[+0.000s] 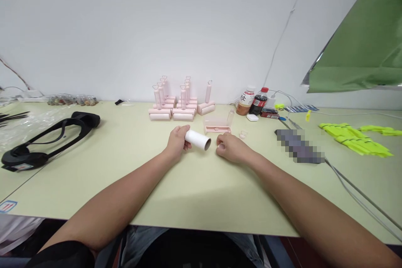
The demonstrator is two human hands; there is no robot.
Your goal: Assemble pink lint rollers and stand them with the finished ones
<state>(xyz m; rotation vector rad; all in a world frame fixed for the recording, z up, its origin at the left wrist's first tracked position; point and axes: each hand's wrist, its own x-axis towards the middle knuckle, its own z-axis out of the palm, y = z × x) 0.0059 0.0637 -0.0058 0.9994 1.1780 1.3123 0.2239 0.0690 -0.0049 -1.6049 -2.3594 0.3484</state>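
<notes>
My left hand (178,143) is closed around one end of a white paper roll (197,139), whose open cardboard core faces right. The roll is tilted above the table. Just right of it, my right hand (231,147) has its fingers curled in a pinch; a small pale bit shows at the fingertips, too small to name. Behind my right hand lies a pink lint roller case (217,129) with its clear cover up and a handle (230,116) at its right. A small clear plastic piece (243,134) rests beside that case.
Several pink lint rollers (160,114) stand in rows near the wall. To the right are a juice bottle (245,101), a cola bottle (259,101), a blurred phone-like slab (298,146), cables and yellow-green fabric (358,139). A black headset strap (59,134) lies left.
</notes>
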